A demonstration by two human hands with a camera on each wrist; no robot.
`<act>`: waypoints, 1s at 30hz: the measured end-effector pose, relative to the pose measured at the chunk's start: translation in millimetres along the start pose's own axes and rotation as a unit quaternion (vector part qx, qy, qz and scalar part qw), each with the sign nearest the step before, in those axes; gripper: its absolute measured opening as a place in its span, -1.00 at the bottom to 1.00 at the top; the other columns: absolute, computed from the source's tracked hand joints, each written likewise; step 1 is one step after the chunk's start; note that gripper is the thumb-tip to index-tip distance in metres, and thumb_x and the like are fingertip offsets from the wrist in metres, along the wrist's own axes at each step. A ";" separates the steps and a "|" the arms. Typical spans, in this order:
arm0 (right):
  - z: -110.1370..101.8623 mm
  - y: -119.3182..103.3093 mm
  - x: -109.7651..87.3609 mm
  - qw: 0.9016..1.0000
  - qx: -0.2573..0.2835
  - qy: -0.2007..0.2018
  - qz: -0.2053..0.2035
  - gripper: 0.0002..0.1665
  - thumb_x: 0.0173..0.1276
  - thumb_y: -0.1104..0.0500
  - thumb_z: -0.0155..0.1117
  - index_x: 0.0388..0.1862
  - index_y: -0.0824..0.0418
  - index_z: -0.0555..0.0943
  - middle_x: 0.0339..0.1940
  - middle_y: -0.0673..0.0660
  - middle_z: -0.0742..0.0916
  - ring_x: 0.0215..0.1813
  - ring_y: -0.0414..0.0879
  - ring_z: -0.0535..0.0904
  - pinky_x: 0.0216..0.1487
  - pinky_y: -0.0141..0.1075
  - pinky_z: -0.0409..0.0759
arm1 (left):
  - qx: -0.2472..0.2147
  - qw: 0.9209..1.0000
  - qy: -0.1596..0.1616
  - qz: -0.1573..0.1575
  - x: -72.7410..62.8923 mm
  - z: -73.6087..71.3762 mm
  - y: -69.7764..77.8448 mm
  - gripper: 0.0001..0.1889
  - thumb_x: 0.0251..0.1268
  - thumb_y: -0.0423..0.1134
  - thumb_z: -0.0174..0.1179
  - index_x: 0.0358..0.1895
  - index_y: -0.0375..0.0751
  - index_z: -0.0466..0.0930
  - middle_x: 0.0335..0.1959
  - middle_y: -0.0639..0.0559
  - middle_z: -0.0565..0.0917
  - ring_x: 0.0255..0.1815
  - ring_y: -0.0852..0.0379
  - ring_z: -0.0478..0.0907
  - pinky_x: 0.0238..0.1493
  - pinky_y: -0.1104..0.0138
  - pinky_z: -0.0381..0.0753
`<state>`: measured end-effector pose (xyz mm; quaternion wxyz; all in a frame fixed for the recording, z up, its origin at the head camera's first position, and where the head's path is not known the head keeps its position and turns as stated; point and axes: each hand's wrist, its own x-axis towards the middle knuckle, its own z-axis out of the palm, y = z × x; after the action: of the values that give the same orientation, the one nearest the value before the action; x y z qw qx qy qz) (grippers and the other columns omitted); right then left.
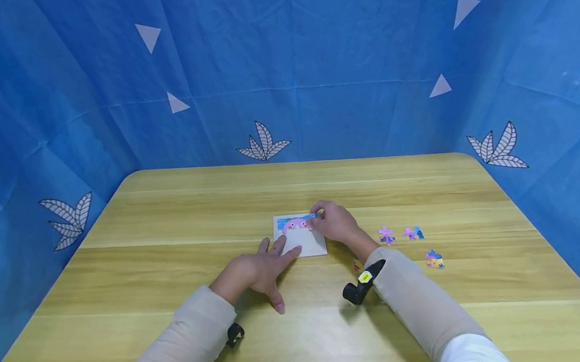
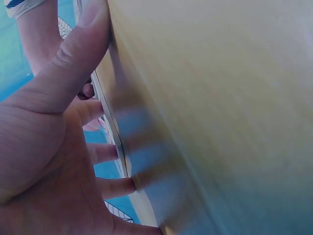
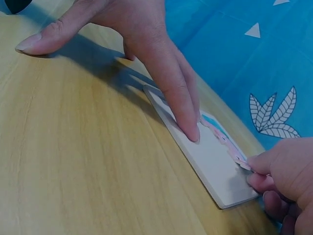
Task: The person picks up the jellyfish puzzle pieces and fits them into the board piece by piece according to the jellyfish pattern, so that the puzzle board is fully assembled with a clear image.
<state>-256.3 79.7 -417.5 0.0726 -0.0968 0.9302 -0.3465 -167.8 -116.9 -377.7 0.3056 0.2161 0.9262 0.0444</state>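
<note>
A small white puzzle board (image 1: pixel 302 246) lies flat on the table, with joined pieces (image 1: pixel 293 224) along its far edge showing a pink face on blue. My left hand (image 1: pixel 256 270) has its fingers spread, fingertips resting on the board's left part and the thumb out over the table. At the board's far right corner, my right hand (image 1: pixel 337 222) pinches a puzzle piece (image 3: pixel 243 165) between thumb and finger, at the end of the joined row. The right fingers hide much of that piece. From the left wrist, the left hand (image 2: pixel 44 147) shows straight fingers reaching down to the board.
Right of the board lie loose puzzle pieces: a pink one (image 1: pixel 386 235), a pink and blue one (image 1: pixel 413 232) and a yellow and blue one (image 1: pixel 434 259). Another piece (image 1: pixel 357 265) is partly hidden by the right wrist. A blue curtain (image 1: pixel 292 63) hangs behind the wooden table (image 1: pixel 171 212).
</note>
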 end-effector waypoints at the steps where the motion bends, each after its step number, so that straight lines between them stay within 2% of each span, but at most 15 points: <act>1: -0.5 -0.2 0.1 1.000 -0.001 -0.001 -0.001 -0.65 0.41 0.06 0.28 0.07 0.22 0.61 -0.23 0.13 0.68 -0.25 0.00 0.55 -0.25 -0.18 0.49 | 0.000 1.000 -0.001 0.000 -0.1 0.0 0.1 0.29 -0.18 0.13 0.57 0.62 0.14 -0.14 0.62 -0.12 -0.28 0.56 -0.31 -0.32 0.34 -0.21 0.14; 6: -2.6 -0.9 0.3 1.000 -0.010 -0.003 0.000 -0.64 0.40 0.04 0.28 0.06 0.22 0.60 -0.19 0.15 0.68 -0.19 0.01 0.56 -0.18 -0.14 0.50 | 0.000 1.000 -0.004 0.001 0.3 0.2 -0.8 0.29 -0.17 0.13 0.56 0.62 0.13 -0.16 0.62 -0.12 -0.31 0.55 -0.31 -0.35 0.36 -0.20 0.12; 22: -2.1 -1.4 -1.1 1.000 -0.001 -0.006 0.018 -0.64 0.41 0.03 0.28 0.06 0.21 0.59 -0.13 0.17 0.68 -0.15 0.03 0.56 -0.13 -0.10 0.50 | -0.003 1.000 -0.003 0.001 1.3 0.4 -1.4 0.29 -0.18 0.12 0.57 0.62 0.13 -0.15 0.62 -0.12 -0.30 0.55 -0.31 -0.35 0.35 -0.22 0.11; 30: -0.8 -1.8 -0.7 1.000 -0.018 -0.001 0.023 -0.66 0.38 0.03 0.32 0.02 0.18 0.57 -0.42 0.12 0.59 -0.40 0.00 0.46 -0.35 -0.19 0.38 | -0.011 1.000 -0.001 -0.001 0.9 0.4 -1.0 0.29 -0.19 0.11 0.58 0.62 0.15 -0.14 0.62 -0.11 -0.31 0.56 -0.30 -0.35 0.35 -0.23 0.09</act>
<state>-255.5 79.1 -415.6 0.0798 -0.0769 0.9383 -0.3275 -168.6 -117.5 -378.7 0.3092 0.2123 0.9254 0.0541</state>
